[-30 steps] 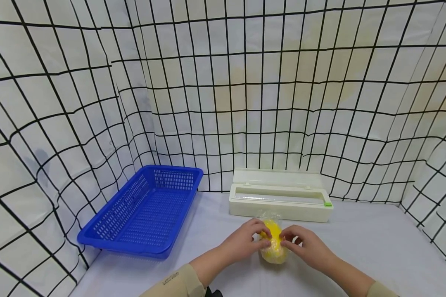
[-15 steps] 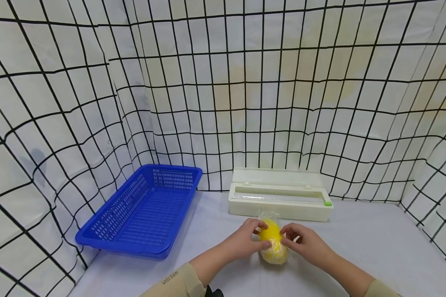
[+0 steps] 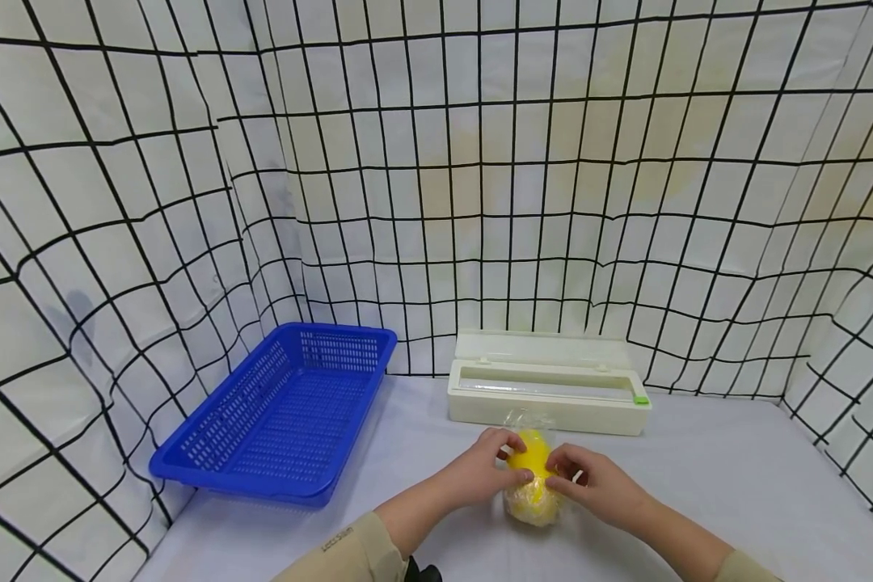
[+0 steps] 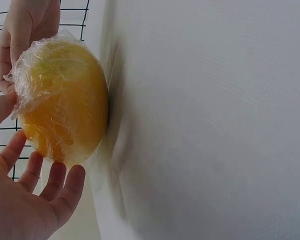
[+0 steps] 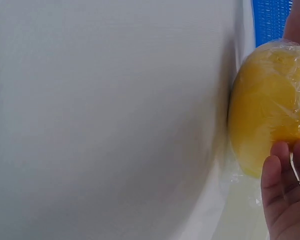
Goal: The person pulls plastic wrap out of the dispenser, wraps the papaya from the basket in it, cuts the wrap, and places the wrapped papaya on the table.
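Note:
A yellow fruit (image 3: pixel 529 485) wrapped in clear cling film lies on the white table (image 3: pixel 698 485), in front of the film dispenser. My left hand (image 3: pixel 505 461) holds its left side, fingers curled over the top. From the right, my right hand (image 3: pixel 563 473) pinches the film on top of the fruit. In the left wrist view the wrapped fruit (image 4: pixel 65 105) rests on the table above my left fingers (image 4: pixel 40 195). The right wrist view shows the fruit (image 5: pixel 267 105) beside my right fingertips (image 5: pixel 285 190).
A blue slotted basket (image 3: pixel 284 412) stands at the left, empty. A cream cling film dispenser box (image 3: pixel 549 386) with its lid open lies behind the fruit. White cloth with a black grid walls in the table on three sides.
Both hands have shifted slightly on the fruit, fingertips drawing closer together over its top. The fruit has stayed in nearly the same spot.

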`<state>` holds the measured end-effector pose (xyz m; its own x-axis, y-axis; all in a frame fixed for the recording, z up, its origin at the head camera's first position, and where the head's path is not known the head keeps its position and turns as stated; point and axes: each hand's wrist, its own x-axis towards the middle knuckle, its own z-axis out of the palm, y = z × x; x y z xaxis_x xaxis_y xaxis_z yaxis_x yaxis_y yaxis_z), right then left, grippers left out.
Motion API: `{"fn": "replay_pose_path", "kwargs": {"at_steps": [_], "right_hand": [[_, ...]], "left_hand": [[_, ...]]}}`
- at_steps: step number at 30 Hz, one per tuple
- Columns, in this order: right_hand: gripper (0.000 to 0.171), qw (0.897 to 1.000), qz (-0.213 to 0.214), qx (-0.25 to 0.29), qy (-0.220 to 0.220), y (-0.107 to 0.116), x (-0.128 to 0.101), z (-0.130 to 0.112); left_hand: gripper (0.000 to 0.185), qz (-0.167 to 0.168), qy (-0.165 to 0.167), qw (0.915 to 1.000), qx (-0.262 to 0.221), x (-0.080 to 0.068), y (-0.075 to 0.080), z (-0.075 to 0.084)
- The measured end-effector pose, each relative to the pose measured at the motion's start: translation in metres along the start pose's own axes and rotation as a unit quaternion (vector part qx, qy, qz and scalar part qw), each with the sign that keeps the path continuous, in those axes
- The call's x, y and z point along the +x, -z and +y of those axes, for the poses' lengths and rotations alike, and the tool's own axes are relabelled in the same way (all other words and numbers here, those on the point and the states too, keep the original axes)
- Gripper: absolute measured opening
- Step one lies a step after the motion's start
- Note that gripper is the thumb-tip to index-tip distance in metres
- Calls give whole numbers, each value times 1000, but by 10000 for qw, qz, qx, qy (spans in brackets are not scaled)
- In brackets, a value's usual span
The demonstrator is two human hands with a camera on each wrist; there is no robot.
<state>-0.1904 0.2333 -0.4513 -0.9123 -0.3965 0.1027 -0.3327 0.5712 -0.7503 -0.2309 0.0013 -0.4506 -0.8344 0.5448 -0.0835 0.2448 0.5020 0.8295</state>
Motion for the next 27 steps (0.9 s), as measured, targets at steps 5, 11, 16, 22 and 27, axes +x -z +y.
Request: {"fn": "replay_pose_path", "kwargs": {"at_steps": [5, 11, 16, 22, 27], "right_hand": [[20, 9999, 33, -4, 101, -1, 2, 0], [20, 9998, -61, -37, -185, 1, 3, 3], [20, 9998, -146, 68, -116, 3, 0, 0], [21, 9998, -99, -152, -109, 6, -1, 3], [22, 9993, 137, -361, -25, 16, 5, 12]], "left_hand": [[33, 23, -62, 10000, -30, 3, -1, 0], [31, 34, -27, 10000, -36, 2, 0, -1], [33, 51, -26, 9994, 330, -3, 3, 0], [55, 311, 58, 9943, 1015, -16, 5, 4], [60, 450, 84, 9891, 1401, -29, 0, 11]]}}
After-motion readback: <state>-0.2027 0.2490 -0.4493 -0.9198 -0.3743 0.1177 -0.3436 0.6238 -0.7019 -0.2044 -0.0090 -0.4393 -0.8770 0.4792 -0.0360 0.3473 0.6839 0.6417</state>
